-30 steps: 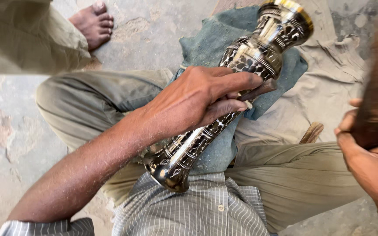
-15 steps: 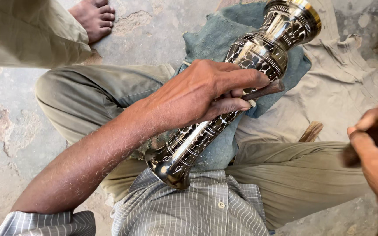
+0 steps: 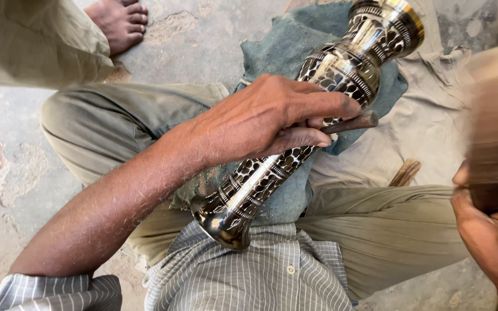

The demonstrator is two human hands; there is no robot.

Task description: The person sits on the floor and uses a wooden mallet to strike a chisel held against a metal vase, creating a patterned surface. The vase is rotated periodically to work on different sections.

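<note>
Raised right hand [image 3: 491, 230] grips a blurred tool; left hand [image 3: 272, 118] pins chisel [image 3: 350, 122] to vase [image 3: 312, 115] (inside hidden).

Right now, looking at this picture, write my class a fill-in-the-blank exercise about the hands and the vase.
1. The left hand presses a thin chisel against the engraved metal ____.
2. The vase lies across the person's lap on a blue-green ____.
3. The right hand grips a blurred brown ____.
4. At the top left shows a bare ____.

Missing words: vase; cloth; mallet; foot
</note>
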